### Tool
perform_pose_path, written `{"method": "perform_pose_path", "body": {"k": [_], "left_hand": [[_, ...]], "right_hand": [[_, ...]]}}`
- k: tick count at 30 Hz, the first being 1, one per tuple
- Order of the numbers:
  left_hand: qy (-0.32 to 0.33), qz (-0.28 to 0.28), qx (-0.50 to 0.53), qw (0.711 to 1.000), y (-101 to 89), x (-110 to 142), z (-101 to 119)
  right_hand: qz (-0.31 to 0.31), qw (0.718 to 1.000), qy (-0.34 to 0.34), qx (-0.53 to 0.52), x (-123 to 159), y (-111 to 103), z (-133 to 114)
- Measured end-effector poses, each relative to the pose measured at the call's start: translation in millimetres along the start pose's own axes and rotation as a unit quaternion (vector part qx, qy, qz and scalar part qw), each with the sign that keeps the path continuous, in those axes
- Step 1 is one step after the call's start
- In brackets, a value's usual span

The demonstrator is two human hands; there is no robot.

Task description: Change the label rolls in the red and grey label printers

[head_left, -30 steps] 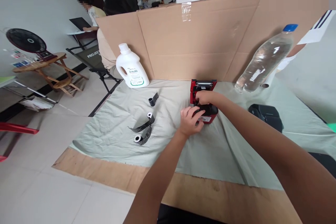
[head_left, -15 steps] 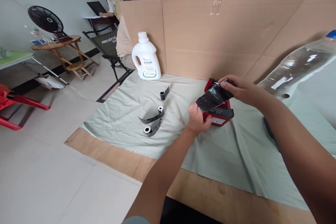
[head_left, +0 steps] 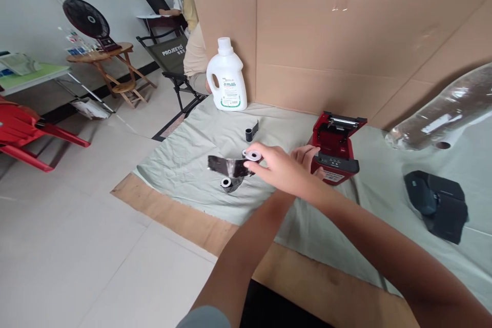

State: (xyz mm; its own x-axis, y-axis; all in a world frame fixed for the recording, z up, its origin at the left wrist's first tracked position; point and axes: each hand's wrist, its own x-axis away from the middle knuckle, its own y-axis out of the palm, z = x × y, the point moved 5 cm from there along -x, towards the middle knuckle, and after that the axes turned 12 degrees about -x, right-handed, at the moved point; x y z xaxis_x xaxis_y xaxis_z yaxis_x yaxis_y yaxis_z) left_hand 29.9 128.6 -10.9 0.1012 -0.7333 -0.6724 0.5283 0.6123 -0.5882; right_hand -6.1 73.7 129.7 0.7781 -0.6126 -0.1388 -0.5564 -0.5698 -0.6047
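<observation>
My right hand point(head_left: 271, 164) is crossed over my left forearm and pinches a roll of black paper point(head_left: 254, 156) with a white core. From the roll a loose black strip point(head_left: 226, 166) sticks out to the left. My left hand point(head_left: 305, 158) grips the near left side of a small red printer point(head_left: 333, 171), partly hidden behind my right wrist. The printer's lid point(head_left: 344, 122) is up, with its red inside showing. Below the held roll lies another black roll point(head_left: 226, 183), and part of one shows just behind it. A third small roll point(head_left: 249, 134) stands farther back.
A white detergent bottle point(head_left: 226, 79) stands before the cardboard wall point(head_left: 307, 46). A large clear plastic bottle point(head_left: 442, 113) and a black device point(head_left: 438, 205) lie at the right on the pale green cloth point(head_left: 184, 164). A person point(head_left: 184, 0) sits beyond the chair point(head_left: 169, 54).
My right hand has moved left, away from the printer, carrying the black roll over the other rolls. My left hand has let go of the strip and moved right onto the printer.
</observation>
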Motion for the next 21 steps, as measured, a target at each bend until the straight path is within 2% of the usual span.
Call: {"method": "perform_pose_path", "body": {"k": [3, 5, 7, 9, 12, 16, 19, 21], "left_hand": [[0.021, 0.033, -0.010, 0.999, 0.4, -3.0, 1.7], [0.033, 0.042, -0.019, 0.998, 0.8, -5.0, 3.2], [0.040, 0.036, -0.026, 0.998, 0.4, -6.1, 4.7], [0.041, 0.025, -0.035, 0.998, -0.7, -6.5, 5.8], [0.040, 0.017, -0.042, 0.998, -2.2, -6.7, 6.4], [0.043, 0.019, -0.034, 0.998, -2.5, -7.2, 6.0], [0.038, 0.012, -0.026, 0.999, -1.4, -7.4, 5.8], [0.030, 0.006, -0.019, 0.999, 0.2, -6.9, 5.9]], "right_hand": [[-0.063, 0.997, -0.022, -0.027, -2.1, 41.7, -11.6], [-0.105, 0.994, -0.025, 0.008, 1.0, 69.5, -10.7], [-0.136, 0.989, -0.003, 0.066, 5.1, 92.0, -2.2], [-0.146, 0.981, 0.039, 0.122, 8.1, 105.1, 10.5], [-0.140, 0.971, 0.088, 0.170, 10.0, 110.1, 25.9], [-0.143, 0.968, 0.110, 0.172, 14.6, 110.8, 33.3], [-0.131, 0.974, 0.100, 0.157, 19.5, 106.9, 30.8], [-0.096, 0.983, 0.078, 0.138, 16.0, 94.5, 27.5]]}}
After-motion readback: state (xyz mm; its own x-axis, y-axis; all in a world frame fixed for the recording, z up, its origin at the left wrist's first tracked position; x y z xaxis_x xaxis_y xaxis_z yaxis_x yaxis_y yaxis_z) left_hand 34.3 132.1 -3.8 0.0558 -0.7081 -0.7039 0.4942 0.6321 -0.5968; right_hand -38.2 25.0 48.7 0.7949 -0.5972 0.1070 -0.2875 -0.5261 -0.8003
